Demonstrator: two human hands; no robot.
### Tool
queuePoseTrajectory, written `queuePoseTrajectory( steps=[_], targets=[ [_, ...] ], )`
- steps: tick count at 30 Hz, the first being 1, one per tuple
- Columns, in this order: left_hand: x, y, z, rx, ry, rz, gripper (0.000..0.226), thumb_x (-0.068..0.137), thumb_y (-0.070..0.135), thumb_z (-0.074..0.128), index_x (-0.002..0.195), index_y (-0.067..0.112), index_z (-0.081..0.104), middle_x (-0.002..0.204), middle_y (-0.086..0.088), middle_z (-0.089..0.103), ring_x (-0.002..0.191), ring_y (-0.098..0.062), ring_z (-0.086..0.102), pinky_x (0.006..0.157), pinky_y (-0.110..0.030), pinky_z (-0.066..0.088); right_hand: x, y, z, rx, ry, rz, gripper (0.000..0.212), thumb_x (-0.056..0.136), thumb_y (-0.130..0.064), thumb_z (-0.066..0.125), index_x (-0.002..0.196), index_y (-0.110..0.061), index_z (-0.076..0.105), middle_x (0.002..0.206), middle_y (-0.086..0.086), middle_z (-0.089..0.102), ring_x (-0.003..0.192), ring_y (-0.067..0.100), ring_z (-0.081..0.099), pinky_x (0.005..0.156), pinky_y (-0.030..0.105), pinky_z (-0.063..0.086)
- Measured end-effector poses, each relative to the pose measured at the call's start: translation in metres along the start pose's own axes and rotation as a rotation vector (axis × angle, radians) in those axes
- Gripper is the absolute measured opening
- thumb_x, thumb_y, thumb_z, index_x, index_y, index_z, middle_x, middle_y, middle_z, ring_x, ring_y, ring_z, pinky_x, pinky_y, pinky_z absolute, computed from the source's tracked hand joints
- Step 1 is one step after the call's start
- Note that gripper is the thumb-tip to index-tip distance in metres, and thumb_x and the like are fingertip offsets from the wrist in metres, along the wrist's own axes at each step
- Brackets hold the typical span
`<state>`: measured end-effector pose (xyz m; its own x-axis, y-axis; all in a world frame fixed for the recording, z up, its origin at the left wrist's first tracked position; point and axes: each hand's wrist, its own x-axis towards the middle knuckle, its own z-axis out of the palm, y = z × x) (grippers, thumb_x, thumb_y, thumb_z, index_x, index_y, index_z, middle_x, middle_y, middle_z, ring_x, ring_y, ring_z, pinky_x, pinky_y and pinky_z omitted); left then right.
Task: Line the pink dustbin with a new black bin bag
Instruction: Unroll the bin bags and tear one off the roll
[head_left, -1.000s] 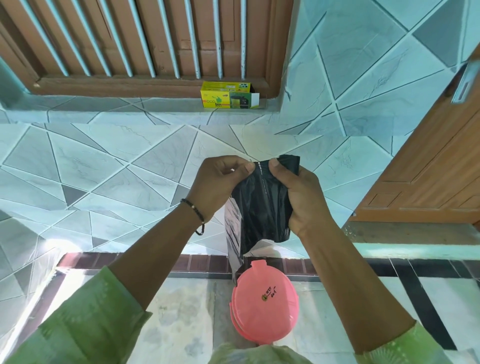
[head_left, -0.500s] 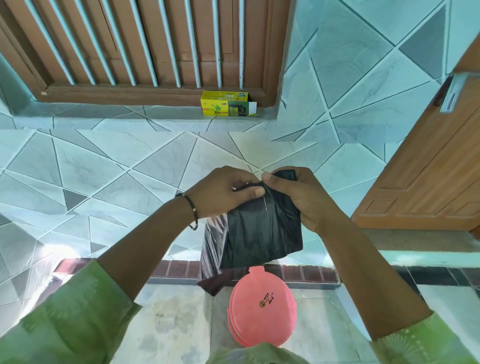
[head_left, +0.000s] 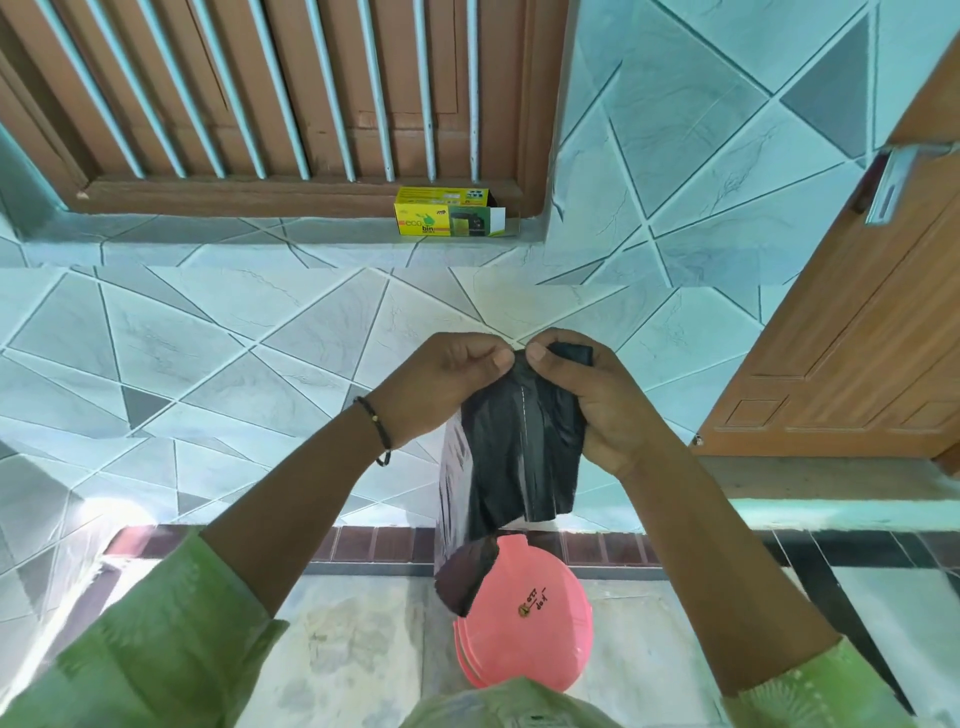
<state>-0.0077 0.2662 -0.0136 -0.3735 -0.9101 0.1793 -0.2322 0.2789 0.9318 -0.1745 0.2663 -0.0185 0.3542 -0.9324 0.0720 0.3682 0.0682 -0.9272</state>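
Fingers of the left hand (head_left: 441, 379) and right hand (head_left: 587, 400) pinch the top edge of the black bin bag (head_left: 519, 447), thumbs nearly touching at its perforated seam, the film hanging below them. Directly beneath stands the pink dustbin (head_left: 524, 623), lid closed. To part the mouth cleanly, rubbing the layers apart seems wiser than pulling, lest the film tear.

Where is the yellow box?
In the head view, the yellow bin-bag box sits on the window ledge, upper middle, just below the window bars, above both hands.
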Motion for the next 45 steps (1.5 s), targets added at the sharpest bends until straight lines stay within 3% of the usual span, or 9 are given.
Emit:
queuePoseTrajectory(
  steps=[4, 8, 10, 13, 15, 19, 25, 36, 45],
  targets=[
    [0.0, -0.002, 0.008, -0.175, 0.108, 0.029, 0.022, 0.091, 0.021, 0.048, 0.082, 0.015, 0.066, 0.067, 0.012, 0.064, 0.067, -0.004, 0.056, 0.062, -0.017, 0.046, 0.004, 0.007, 0.01, 0.311, 0.013, -0.017, 0.012, 0.082, -0.007, 0.057, 0.071, -0.011, 0.06, 0.066, 0.003, 0.064, 0.064, 0.018, 0.061, 0.064, 0.026, 0.055],
    [0.0, -0.008, 0.012, -0.065, 0.27, 0.034, 0.021, 0.087, 0.03, 0.05, 0.076, 0.025, 0.067, 0.068, 0.011, 0.064, 0.068, -0.006, 0.056, 0.067, -0.022, 0.046, 0.005, 0.013, 0.017, 0.258, 0.16, -0.011, 0.014, 0.086, -0.007, 0.056, 0.075, -0.012, 0.063, 0.069, 0.002, 0.065, 0.067, 0.017, 0.061, 0.068, 0.027, 0.053],
    [-0.002, -0.01, 0.01, 0.225, 0.32, 0.066, 0.023, 0.087, 0.033, 0.048, 0.071, 0.026, 0.062, 0.063, 0.011, 0.061, 0.063, -0.004, 0.054, 0.064, -0.025, 0.042, 0.004, 0.014, 0.017, 0.118, 0.237, -0.021, 0.013, 0.086, -0.008, 0.059, 0.074, -0.011, 0.064, 0.068, 0.002, 0.066, 0.067, 0.017, 0.061, 0.069, 0.028, 0.053],
    [-0.006, -0.009, 0.001, 0.58, 0.319, 0.082, 0.027, 0.087, 0.039, 0.043, 0.079, 0.023, 0.063, 0.068, 0.004, 0.065, 0.069, -0.017, 0.061, 0.067, -0.031, 0.048, 0.004, 0.008, 0.014, -0.443, 0.333, -0.147, 0.016, 0.083, -0.01, 0.064, 0.07, -0.019, 0.064, 0.069, -0.005, 0.065, 0.067, 0.006, 0.06, 0.073, 0.021, 0.049],
    [-0.008, -0.008, -0.004, 0.66, 0.313, 0.079, 0.029, 0.086, 0.044, 0.042, 0.082, 0.026, 0.064, 0.071, 0.002, 0.068, 0.072, -0.021, 0.062, 0.069, -0.033, 0.05, 0.005, 0.003, 0.014, -0.746, 0.345, -0.236, 0.018, 0.082, -0.012, 0.064, 0.068, -0.025, 0.062, 0.071, -0.014, 0.064, 0.067, -0.003, 0.058, 0.071, 0.011, 0.044],
    [-0.005, -0.003, -0.004, 0.633, 0.317, 0.092, 0.028, 0.087, 0.041, 0.042, 0.082, 0.026, 0.065, 0.07, 0.007, 0.064, 0.073, -0.02, 0.062, 0.07, -0.032, 0.05, 0.007, -0.002, 0.019, -0.877, 0.359, -0.277, 0.01, 0.083, -0.017, 0.062, 0.074, -0.021, 0.064, 0.072, -0.017, 0.062, 0.073, -0.001, 0.059, 0.07, 0.011, 0.042],
    [-0.01, -0.012, -0.038, 0.577, 0.443, 0.011, 0.024, 0.093, 0.019, 0.049, 0.073, 0.023, 0.062, 0.069, 0.006, 0.061, 0.065, 0.002, 0.055, 0.064, -0.002, 0.034, 0.01, -0.024, -0.008, -0.483, 0.566, -0.234, 0.022, 0.084, -0.015, 0.064, 0.065, -0.026, 0.062, 0.07, -0.006, 0.063, 0.072, 0.013, 0.058, 0.081, 0.039, 0.052],
    [-0.017, -0.023, -0.052, 0.586, 0.556, 0.031, 0.022, 0.093, 0.018, 0.048, 0.077, 0.02, 0.063, 0.073, 0.002, 0.064, 0.07, -0.007, 0.055, 0.066, 0.0, 0.035, 0.015, -0.02, -0.026, -0.051, 0.758, -0.303, 0.014, 0.085, -0.01, 0.062, 0.073, -0.016, 0.06, 0.073, 0.0, 0.06, 0.073, 0.015, 0.057, 0.079, 0.033, 0.052],
    [-0.026, -0.042, -0.07, 0.62, 0.638, 0.011, 0.025, 0.09, 0.028, 0.042, 0.082, 0.021, 0.064, 0.08, -0.001, 0.068, 0.076, -0.015, 0.06, 0.069, -0.015, 0.04, 0.019, -0.014, -0.058, 0.139, 0.842, -0.242, 0.018, 0.085, -0.008, 0.062, 0.069, -0.016, 0.06, 0.074, 0.003, 0.059, 0.07, 0.015, 0.057, 0.074, 0.032, 0.051]
  ],
)
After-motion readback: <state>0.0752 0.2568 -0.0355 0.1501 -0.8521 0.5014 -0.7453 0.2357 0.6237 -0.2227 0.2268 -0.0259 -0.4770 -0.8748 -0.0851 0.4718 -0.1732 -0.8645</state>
